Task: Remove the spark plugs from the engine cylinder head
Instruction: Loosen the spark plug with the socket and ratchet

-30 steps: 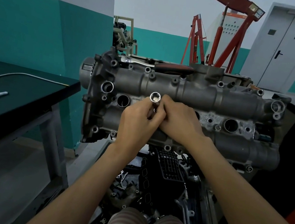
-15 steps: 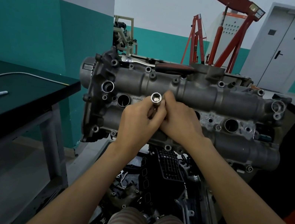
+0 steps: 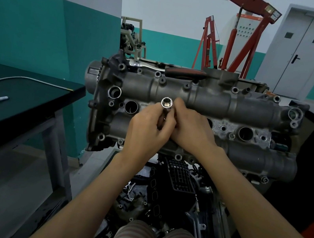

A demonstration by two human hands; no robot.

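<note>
Green workshop; hands [image 3: 171, 129] grip socket [image 3: 167, 104] over cylinder head [image 3: 206, 102].

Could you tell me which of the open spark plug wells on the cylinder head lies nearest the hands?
The left well, just beside the left hand; the right well sits well clear of the right hand.

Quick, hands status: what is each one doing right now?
Left hand: gripping the silver tubular metal socket.
Right hand: fingers curled against the same socket, apparently pinching it.
</note>
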